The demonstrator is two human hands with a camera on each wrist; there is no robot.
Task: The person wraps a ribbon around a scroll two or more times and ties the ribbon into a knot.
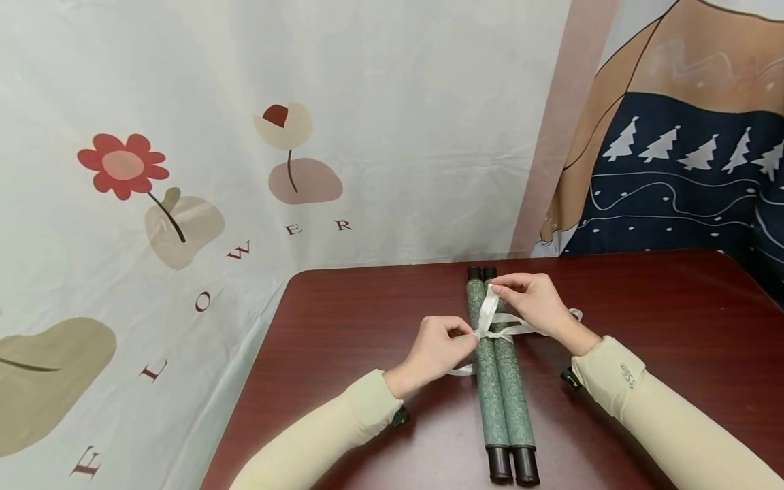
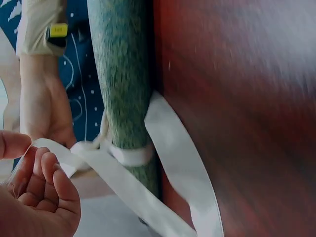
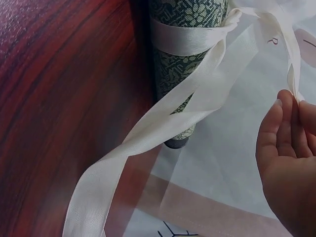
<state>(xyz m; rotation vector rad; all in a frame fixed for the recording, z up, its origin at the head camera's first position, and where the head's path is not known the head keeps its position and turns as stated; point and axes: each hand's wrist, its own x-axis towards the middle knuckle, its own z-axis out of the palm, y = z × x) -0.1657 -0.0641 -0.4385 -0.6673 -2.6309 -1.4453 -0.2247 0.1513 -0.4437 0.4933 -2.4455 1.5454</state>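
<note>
Two green patterned scrolls with dark end knobs, a left scroll (image 1: 492,395) and a right scroll (image 1: 516,398), lie side by side. A white ribbon (image 1: 488,310) wraps round their middle and crosses in a knot on top. My left hand (image 1: 436,348) pinches a piece of the ribbon just left of the knot, between thumb and finger. Higher up, over the scrolls' far part, my right hand (image 1: 537,304) pinches another length and holds it raised. In the right wrist view, a loose ribbon length (image 3: 143,136) hangs twisted beside a scroll (image 3: 187,12).
The scrolls rest on a dark red-brown table (image 1: 343,320) with rounded far corners. Behind it hangs a pale printed cloth (image 1: 416,136) with flowers and letters. Loose ribbon lies on both sides of the scrolls. A dark wrist device (image 1: 572,378) sits under the right sleeve.
</note>
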